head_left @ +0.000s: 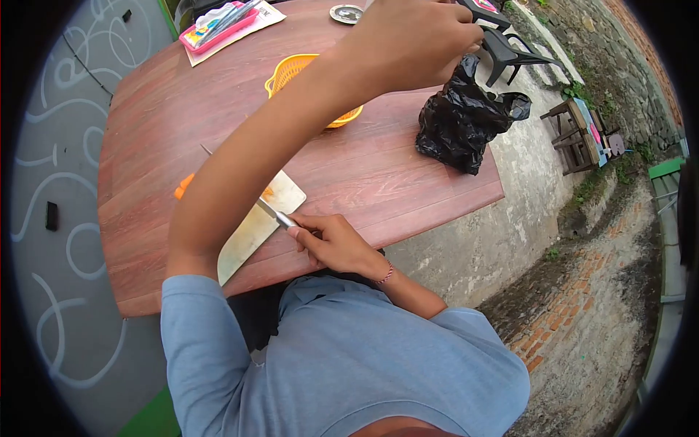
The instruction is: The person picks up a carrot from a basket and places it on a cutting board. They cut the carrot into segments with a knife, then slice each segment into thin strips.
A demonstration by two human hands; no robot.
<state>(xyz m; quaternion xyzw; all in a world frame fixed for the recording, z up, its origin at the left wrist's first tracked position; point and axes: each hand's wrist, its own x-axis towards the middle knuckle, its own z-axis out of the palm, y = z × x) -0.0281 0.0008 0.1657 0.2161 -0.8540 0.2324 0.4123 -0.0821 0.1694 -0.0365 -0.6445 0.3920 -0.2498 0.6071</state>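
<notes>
My right hand (331,244) is wrapped round the handle of a knife (271,210). Its blade runs back over a white cutting board (287,195), and my left forearm hides the middle of it. Small orange pieces (268,191) lie on the board, and an orange chunk (183,186), perhaps carrot, shows left of the forearm. My left hand (419,44) is stretched across to the top of the view, its fingers curled closed just above a crumpled black plastic bag (466,116) at the table's right corner. What those fingers hold, if anything, is hidden.
A yellow plastic basket (290,71) stands behind my left forearm. Farther back are a pink tray (218,29) with utensils on a paper, and a round metal ashtray-like dish (346,14). Black chairs (510,54) and a small wooden table (575,131) stand beyond the wooden table (167,124).
</notes>
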